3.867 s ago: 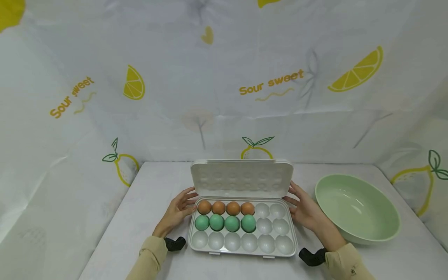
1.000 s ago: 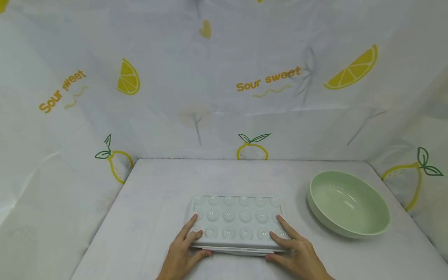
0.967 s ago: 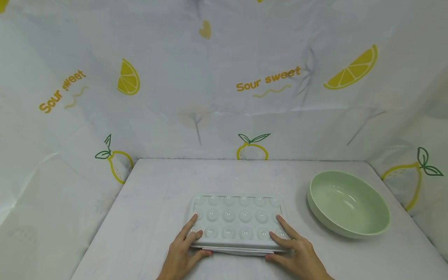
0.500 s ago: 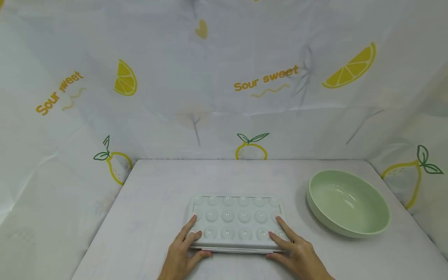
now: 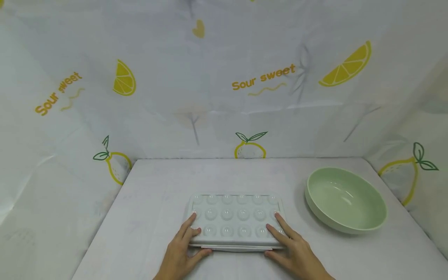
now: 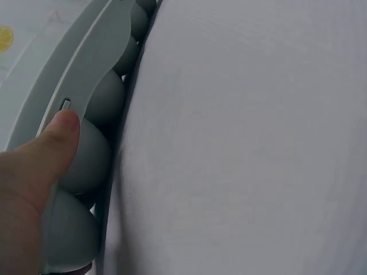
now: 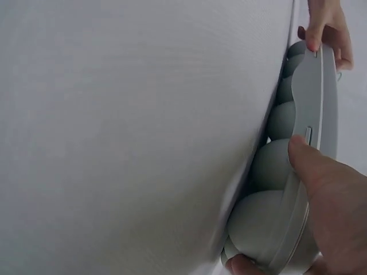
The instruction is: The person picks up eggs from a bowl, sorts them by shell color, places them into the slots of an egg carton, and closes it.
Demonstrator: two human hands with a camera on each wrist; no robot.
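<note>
A pale egg box (image 5: 235, 221) lies on the table, its bumpy lid lowered flat over the base. At its front left corner my left hand (image 5: 177, 252) grips it, fingertips on the lid and thumb at the front edge. My right hand (image 5: 296, 251) holds the opposite front corner the same way. In the left wrist view, the left thumb (image 6: 51, 146) presses by a small latch slot (image 6: 66, 104) above the rounded cups. The right wrist view has the right thumb (image 7: 312, 166) beside another latch slot (image 7: 308, 135). The lid hides the eggs inside.
A light green bowl (image 5: 344, 217) stands on the right of the white-covered table (image 5: 154, 194). Behind rises a white sheet (image 5: 168, 97) printed with lemons and lettering.
The raised lid has come down over the orange and green eggs. Both hands moved from the box's sides to its front corners. Over the last second they have barely moved.
</note>
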